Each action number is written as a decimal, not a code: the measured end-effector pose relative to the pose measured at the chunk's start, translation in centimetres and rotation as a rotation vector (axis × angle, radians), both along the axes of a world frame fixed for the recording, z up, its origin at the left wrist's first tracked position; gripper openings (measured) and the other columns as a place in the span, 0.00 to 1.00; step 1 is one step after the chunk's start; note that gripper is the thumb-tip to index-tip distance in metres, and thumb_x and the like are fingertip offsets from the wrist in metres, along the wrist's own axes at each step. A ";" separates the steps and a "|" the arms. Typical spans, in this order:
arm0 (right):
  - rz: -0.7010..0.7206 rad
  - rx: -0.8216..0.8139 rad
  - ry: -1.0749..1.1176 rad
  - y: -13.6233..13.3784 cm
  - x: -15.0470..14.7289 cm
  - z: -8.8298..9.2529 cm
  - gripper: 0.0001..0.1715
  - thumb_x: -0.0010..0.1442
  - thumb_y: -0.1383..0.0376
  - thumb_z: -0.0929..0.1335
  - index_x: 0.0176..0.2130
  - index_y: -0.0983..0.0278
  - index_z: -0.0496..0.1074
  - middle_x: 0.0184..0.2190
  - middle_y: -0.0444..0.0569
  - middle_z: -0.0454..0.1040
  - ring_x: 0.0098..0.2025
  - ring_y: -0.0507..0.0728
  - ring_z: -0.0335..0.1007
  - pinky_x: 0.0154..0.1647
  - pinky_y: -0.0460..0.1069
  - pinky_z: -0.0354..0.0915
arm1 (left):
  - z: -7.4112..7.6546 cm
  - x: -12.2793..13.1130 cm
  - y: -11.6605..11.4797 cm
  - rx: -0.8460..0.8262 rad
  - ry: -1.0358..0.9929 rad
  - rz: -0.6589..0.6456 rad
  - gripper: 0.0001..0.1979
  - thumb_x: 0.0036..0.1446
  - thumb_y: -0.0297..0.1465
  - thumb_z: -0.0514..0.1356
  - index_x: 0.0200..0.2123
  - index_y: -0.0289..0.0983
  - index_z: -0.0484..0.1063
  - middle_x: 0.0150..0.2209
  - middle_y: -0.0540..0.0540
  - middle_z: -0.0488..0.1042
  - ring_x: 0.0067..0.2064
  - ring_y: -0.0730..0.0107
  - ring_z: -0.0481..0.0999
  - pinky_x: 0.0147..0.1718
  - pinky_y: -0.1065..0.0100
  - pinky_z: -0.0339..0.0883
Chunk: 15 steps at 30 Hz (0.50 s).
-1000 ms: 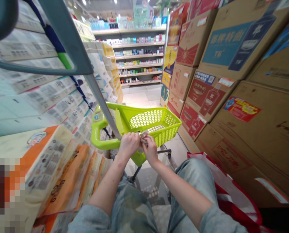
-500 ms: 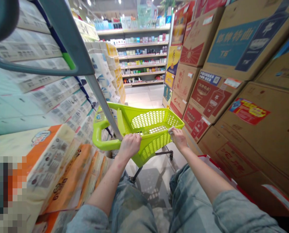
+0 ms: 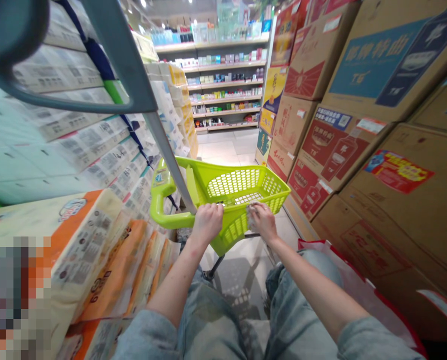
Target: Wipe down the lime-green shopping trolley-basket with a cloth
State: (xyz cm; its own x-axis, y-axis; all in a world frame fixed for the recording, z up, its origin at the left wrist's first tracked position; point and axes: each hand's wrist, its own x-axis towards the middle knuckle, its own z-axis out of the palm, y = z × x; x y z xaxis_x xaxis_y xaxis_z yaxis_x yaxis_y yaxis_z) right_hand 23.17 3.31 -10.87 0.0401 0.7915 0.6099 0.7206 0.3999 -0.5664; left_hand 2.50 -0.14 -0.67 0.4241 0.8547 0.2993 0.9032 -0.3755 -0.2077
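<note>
A lime-green shopping cart (image 3: pixel 193 172) with a perforated plastic basket stands sideways in front of me. My left hand (image 3: pixel 208 220) is closed over the basket's near rim, beside the grey metal pole. In my right hand (image 3: pixel 263 220) is a crumpled greyish-white cloth (image 3: pixel 252 212), pressed against the near rim to the right of my left hand. The fingers of the right hand are bent around the cloth and partly hide it. Some of the basket's slotted floor shows between its walls.
Cardboard cartons (image 3: pixel 358 165) are stacked along the right. Wrapped paper packs (image 3: pixel 106 260) pile up on the left. A grey plastic handle frame (image 3: pixel 133 75) crosses the upper left. Stocked shelves (image 3: pixel 227 85) stand beyond the tiled floor (image 3: pixel 227 147). A red-edged bag (image 3: pixel 358 285) lies by my right leg.
My right hand has slid left along the near rim with the cloth, closer to my left hand. The left hand stays on the rim. The view has shifted slightly.
</note>
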 end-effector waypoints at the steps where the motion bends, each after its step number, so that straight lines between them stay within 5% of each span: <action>1: 0.021 0.028 -0.002 -0.4 -1.3 0.5 0.12 0.61 0.65 0.61 0.37 0.64 0.73 0.44 0.55 0.70 0.48 0.59 0.64 0.50 0.54 0.63 | 0.0 0.0 0.0 -0.002 0.004 -0.002 0.10 0.58 0.24 0.48 0.36 0.33 0.68 0.32 0.40 0.70 0.36 0.59 0.70 0.35 0.62 0.59; 5: 0.128 0.080 -0.121 -0.6 -3.2 2.3 0.10 0.59 0.68 0.63 0.38 0.63 0.72 0.52 0.54 0.66 0.57 0.61 0.57 0.57 0.59 0.58 | 0.2 -0.1 0.0 0.027 0.007 -0.071 0.12 0.60 0.24 0.47 0.41 0.32 0.68 0.34 0.40 0.71 0.38 0.60 0.70 0.38 0.61 0.60; 10: 0.297 0.035 -0.261 0.8 -1.8 2.7 0.13 0.58 0.72 0.62 0.43 0.63 0.70 0.46 0.53 0.72 0.52 0.59 0.63 0.54 0.57 0.62 | 1.1 -1.4 -0.9 0.125 -0.115 -0.267 0.15 0.62 0.27 0.48 0.49 0.37 0.67 0.45 0.41 0.72 0.48 0.62 0.68 0.51 0.59 0.58; 15: 0.299 0.049 -0.256 1.5 -1.3 2.3 0.13 0.59 0.71 0.61 0.42 0.62 0.70 0.47 0.53 0.72 0.53 0.58 0.63 0.54 0.57 0.62 | 1.2 -4.4 -2.2 0.278 -0.274 -0.185 0.11 0.62 0.29 0.49 0.43 0.39 0.69 0.42 0.42 0.73 0.47 0.64 0.69 0.49 0.60 0.60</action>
State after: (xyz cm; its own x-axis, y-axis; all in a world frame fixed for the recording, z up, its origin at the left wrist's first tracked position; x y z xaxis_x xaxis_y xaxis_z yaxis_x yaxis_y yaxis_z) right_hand 21.84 4.83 -8.59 -0.3455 0.7148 0.6080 0.6837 0.6356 -0.3587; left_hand -1.86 -2.33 0.48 0.4354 0.6431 0.6300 0.8620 -0.4997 -0.0857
